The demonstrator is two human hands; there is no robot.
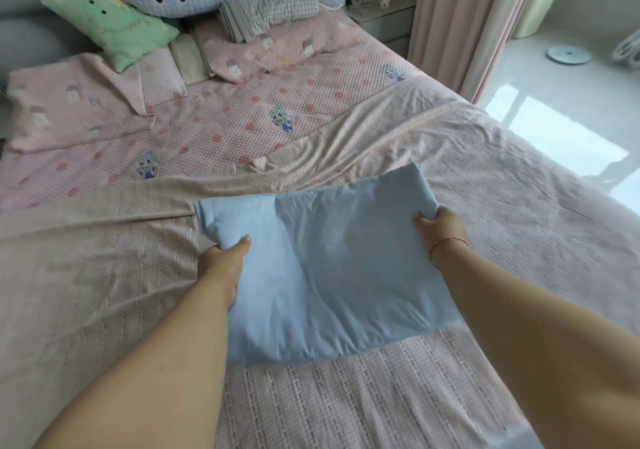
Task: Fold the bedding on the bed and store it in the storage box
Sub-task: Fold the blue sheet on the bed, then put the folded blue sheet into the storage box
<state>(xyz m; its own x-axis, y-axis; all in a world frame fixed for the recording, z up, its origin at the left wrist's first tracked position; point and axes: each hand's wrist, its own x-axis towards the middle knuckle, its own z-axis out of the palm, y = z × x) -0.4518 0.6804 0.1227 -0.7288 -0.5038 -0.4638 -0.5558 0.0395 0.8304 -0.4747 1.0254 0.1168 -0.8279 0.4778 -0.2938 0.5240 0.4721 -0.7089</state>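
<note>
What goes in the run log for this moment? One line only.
step: folding | left hand: grips blue sheet | right hand: grips far corner | sheet: on pink blanket | storage box: not in view

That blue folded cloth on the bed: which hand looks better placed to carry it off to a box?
Neither alone, probably. The left hand grips the blue folded cloth at its left edge, the right hand at its far right corner. The cloth spans both, so lifting with both seems safest. No storage box is in view.
</note>
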